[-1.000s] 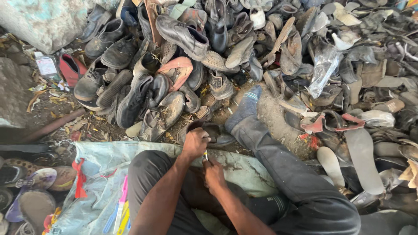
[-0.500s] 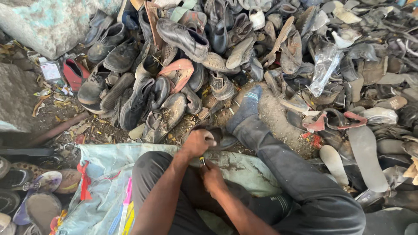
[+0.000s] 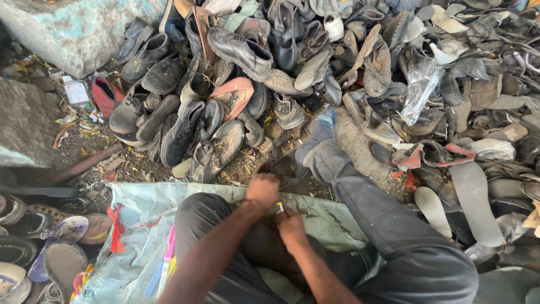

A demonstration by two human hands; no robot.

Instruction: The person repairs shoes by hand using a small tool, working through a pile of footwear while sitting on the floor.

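Note:
I sit on the ground with my legs out in dark trousers (image 3: 394, 225). My left hand (image 3: 262, 190) rests on a dark worn shoe (image 3: 281, 168) that lies between my legs, with its fingers closed over the shoe's edge. Just below it, my right hand (image 3: 289, 225) pinches a small tool with a pale yellow tip (image 3: 279, 207) and holds it against the shoe. The two hands nearly touch. My foot in a blue-grey sock (image 3: 320, 130) points toward the heap.
A large heap of old shoes (image 3: 242, 53), sandals and loose soles (image 3: 472, 197) fills the ground ahead and to the right. A pale plastic sack (image 3: 140, 225) lies under me. More soles (image 3: 62, 262) lie at the lower left, and a stone block (image 3: 73, 28) stands at the upper left.
My hands stay together on the dark shoe, shifting only slightly. The view has tilted a little, so the shoe heap sits lower in the frame.

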